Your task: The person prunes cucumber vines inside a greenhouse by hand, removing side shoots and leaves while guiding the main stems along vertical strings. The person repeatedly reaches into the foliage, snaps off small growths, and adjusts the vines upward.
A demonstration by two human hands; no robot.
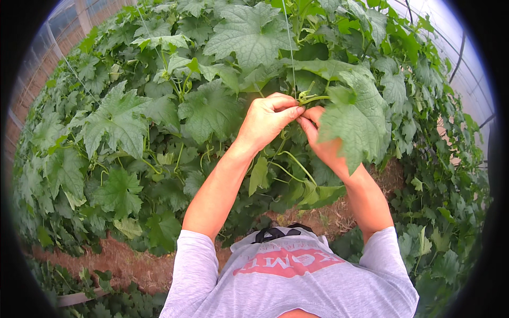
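My left hand (265, 119) pinches a green vine stem tip (305, 97) between thumb and fingertips, just at the lower end of a thin hanging string (290, 43). Thumb and fingers of my right hand (324, 141) meet the left fingertips there, closed on the same stem. A broad lobed leaf (360, 113) droops over the right hand and wrist and hides part of them. Whether the string is wound around the stem cannot be made out. Below the hands, curved pale stems (298, 165) run down to a hanging leaf (318, 194).
Dense climbing vines with large leaves (115, 119) fill the front and both sides. Another string (147, 26) rises at the upper left. Bare brown soil (127, 260) shows below. A translucent greenhouse wall with a curved frame (459, 57) stands at the right.
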